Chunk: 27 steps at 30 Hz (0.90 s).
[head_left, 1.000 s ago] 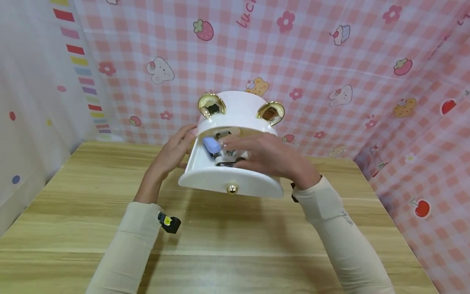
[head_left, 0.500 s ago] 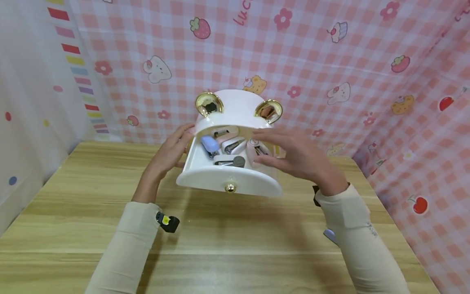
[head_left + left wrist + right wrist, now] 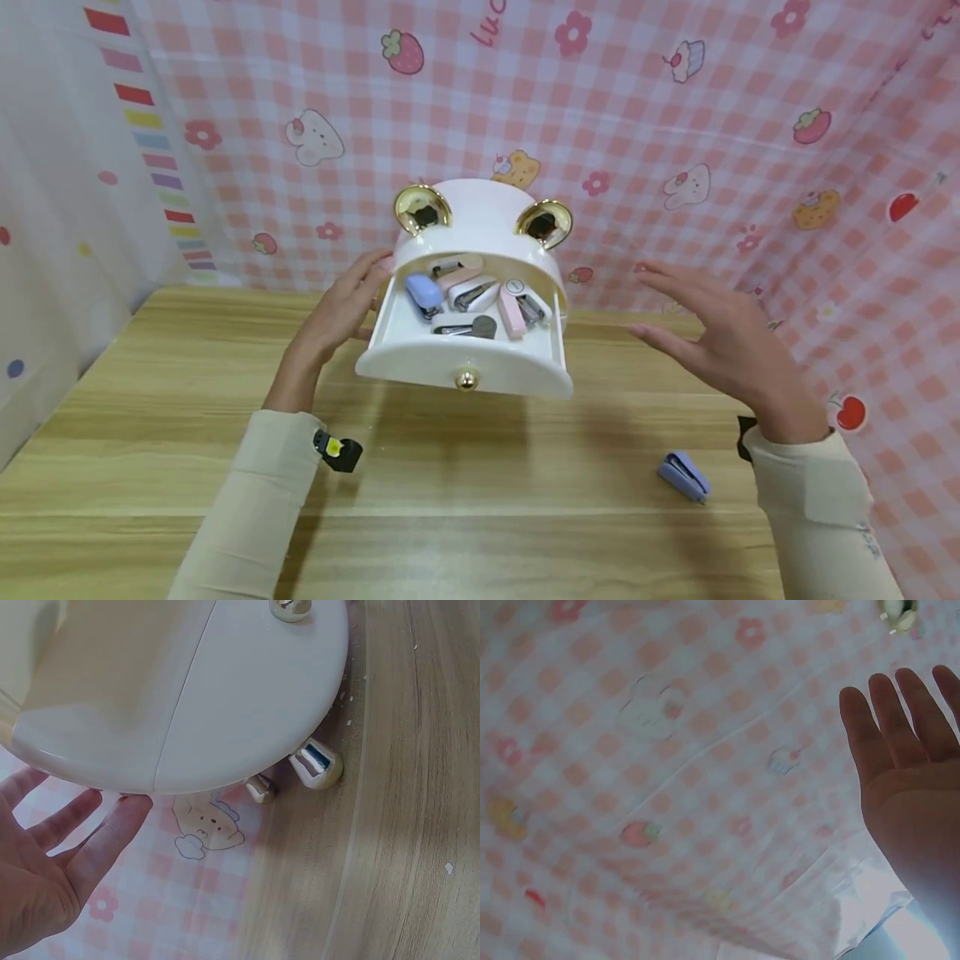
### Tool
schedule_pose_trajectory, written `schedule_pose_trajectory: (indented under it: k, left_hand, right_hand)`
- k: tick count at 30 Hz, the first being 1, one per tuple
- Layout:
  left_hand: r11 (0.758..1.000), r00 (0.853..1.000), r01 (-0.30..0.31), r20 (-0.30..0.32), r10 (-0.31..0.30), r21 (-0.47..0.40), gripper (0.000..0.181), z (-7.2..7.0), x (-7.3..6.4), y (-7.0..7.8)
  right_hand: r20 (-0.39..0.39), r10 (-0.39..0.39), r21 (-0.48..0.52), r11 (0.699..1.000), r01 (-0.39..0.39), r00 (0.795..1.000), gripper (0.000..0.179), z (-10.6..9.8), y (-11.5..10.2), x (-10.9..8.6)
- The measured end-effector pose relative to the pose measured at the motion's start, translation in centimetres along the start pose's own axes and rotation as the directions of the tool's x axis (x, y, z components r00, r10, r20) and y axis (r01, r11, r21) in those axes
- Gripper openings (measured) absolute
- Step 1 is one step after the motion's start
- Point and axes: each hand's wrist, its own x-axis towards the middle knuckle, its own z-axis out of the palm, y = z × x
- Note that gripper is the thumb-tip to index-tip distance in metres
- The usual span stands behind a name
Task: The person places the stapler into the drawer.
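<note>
In the head view, a white storage box (image 3: 486, 215) with gold ears stands at the table's middle, its drawer (image 3: 408, 367) pulled out. Inside lie several mini staplers: a blue one (image 3: 424, 292) at the left, a white one (image 3: 474, 293) mid-drawer, a pink one (image 3: 512, 317) at the right. My left hand (image 3: 341, 302) touches the box's left side with extended fingers; the left wrist view shows its fingertips (image 3: 136, 802) at the white wall. Off to the right, my right hand (image 3: 720, 333) is raised with fingers spread, holding nothing. Below it a blue mini stapler (image 3: 684, 477) lies on the table.
The wooden table (image 3: 465, 517) extends in front of the box. A pink checked cloth (image 3: 360, 125) hangs behind and along the right. Gold feet (image 3: 319, 763) carry the box, and a gold knob (image 3: 467, 380) sits on the drawer front.
My right hand has moved out of the drawer and away to the right, uncovering the staplers inside and the blue stapler on the table. My left hand stays at the box's side.
</note>
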Motion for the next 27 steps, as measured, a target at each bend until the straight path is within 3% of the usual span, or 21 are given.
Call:
schedule_pose_trajectory:
  k: [5,11,18,27]
  left_hand:
    - [1.0,1.0,0.004,0.005,-0.004,-0.007,0.065,0.1,-0.2,0.1]
    - [1.0,1.0,0.005,0.002,-0.005,0.001,0.066,0.0,-0.1,0.1]
    - [1.0,1.0,0.01,-0.001,-0.01,0.005,0.066,-0.1,-0.1,0.2]
    - [1.0,1.0,0.006,0.008,-0.006,-0.01,0.066,-0.1,-0.1,0.2]
  right_hand:
    - [-0.05,0.11,-0.056,0.992,-0.113,0.993,0.069,-1.1,1.7,-3.5]
    - [-0.088,0.151,-0.06,0.986,-0.156,0.985,0.068,-1.0,3.0,-6.5]
    - [-0.054,0.151,-0.089,0.984,-0.155,0.987,0.071,0.3,3.0,-8.6]
    - [0.008,0.191,-0.055,0.98,-0.19,0.982,0.068,2.5,2.4,-10.0]
